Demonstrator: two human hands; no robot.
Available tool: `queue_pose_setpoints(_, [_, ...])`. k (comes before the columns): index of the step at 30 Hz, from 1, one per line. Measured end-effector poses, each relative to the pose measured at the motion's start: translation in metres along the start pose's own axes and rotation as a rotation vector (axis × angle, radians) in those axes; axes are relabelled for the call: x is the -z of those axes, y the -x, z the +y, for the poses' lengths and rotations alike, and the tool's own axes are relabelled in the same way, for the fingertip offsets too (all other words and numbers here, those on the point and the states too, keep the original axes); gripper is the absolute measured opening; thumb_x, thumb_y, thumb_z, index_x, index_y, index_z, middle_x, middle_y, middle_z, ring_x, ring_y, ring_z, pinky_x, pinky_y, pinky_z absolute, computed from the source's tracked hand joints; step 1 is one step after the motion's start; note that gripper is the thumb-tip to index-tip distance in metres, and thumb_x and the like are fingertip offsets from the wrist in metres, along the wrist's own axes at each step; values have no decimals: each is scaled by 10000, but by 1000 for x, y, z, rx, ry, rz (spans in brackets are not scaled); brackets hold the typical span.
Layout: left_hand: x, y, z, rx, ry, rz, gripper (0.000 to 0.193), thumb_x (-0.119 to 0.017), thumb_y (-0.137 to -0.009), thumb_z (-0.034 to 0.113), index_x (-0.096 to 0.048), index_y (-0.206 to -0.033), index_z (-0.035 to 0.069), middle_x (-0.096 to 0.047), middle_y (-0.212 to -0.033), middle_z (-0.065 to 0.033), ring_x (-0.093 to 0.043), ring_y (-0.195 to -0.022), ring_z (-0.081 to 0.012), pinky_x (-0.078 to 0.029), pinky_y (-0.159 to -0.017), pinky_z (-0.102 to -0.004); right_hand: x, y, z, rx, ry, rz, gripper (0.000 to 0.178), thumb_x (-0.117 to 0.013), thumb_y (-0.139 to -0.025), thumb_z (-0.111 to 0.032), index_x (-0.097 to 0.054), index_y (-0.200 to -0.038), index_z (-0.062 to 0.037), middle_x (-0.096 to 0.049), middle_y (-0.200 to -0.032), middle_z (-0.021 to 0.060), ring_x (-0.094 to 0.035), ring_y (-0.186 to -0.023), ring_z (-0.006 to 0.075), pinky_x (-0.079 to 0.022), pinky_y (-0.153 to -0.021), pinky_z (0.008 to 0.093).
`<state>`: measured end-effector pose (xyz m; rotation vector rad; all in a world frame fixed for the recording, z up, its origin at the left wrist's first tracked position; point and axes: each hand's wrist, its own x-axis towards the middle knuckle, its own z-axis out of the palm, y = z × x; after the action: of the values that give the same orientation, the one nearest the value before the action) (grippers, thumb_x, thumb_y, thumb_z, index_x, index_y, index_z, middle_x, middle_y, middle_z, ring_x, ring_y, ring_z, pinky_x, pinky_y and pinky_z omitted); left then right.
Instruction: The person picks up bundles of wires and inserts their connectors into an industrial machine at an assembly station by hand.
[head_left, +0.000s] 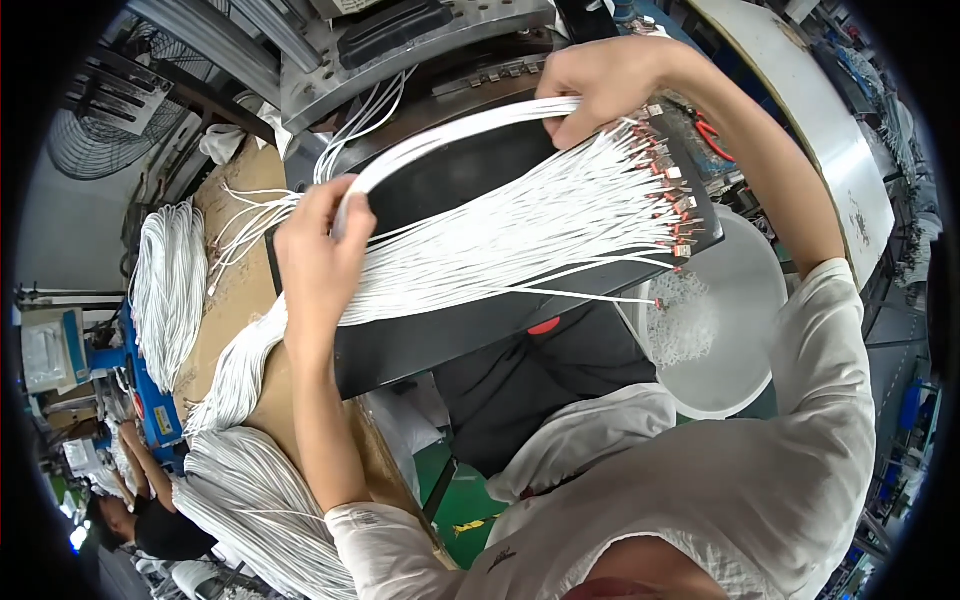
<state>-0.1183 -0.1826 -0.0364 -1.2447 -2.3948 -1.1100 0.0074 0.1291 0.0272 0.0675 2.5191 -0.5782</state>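
Between my two hands a small bundle of white cables (455, 138) bows upward in an arc. My left hand (325, 235) grips its left part, thumb pressed against the strands. My right hand (608, 82) is closed around the other end at the far side; the cable tips there are hidden by the fingers. Below lies a wide fan of white cables (490, 235) on a black board (400, 362). Small metal connectors (685, 205) with red and bare wire ends sit at the fan's right end. One cable strays out toward the front right.
A metal press-like machine (400, 40) stands at the back. More white cable bundles (168, 290) (260, 490) lie at the left on a brown table (215, 300). A translucent bin (735, 370) with small clear bits is at right, near red-handled pliers (712, 142). Another person (165, 525) works far left.
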Motion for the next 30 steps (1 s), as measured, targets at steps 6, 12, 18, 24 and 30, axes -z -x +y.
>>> queue_pose_setpoints(6, [-9, 4, -12, 134, 229, -115, 145, -683, -889, 87, -681, -989, -19, -666, -794, -63, -600, -704, -116, -477, -633, -266, -7, -15, 5, 270, -151, 34, 303, -732, -891, -233, -666, -1053, 14, -656, -763, 33, -605, -662, 103, -472, -583, 264])
queue_pose_setpoints(12, [-2, -6, -44, 372, 825, 22, 164, -672, -941, 111, -678, -1037, -22, -677, -817, -30, -596, -726, -100, -475, -655, -246, -14, -19, 5, 313, -426, 201, 262, -680, -964, -220, -673, -1088, 11, -618, -734, 13, -564, -640, 68, -453, -572, 226])
queue_pose_setpoints(18, [1, -54, -3, 293, 423, -629, 232, -665, -969, 167, -685, -1107, -18, -687, -809, -37, -596, -738, -106, -483, -694, -258, 12, 22, 69, 87, -613, 265, 255, -663, -976, -205, -683, -1107, 13, -681, -806, 37, -559, -638, 45, -441, -564, 209])
queue_pose_setpoints(24, [-41, -81, 15, -21, 290, -922, 222, -668, -978, 202, -694, -1114, 28, -624, -759, -7, -444, -652, -34, -387, -593, -232, 14, 44, 92, 131, -694, 315, 228, -668, -971, -170, -690, -1096, 19, -665, -774, 19, -582, -615, 54, -465, -521, 206])
queue_pose_setpoints(30, [-78, -93, 67, 315, 798, -1024, 258, -654, -991, 214, -673, -1129, -3, -622, -776, -11, -453, -609, -39, -394, -574, -232, 25, 47, 108, 242, -566, 229, 325, -672, -968, -275, -695, -1125, 9, -710, -926, 76, -605, -638, 80, -471, -528, 218])
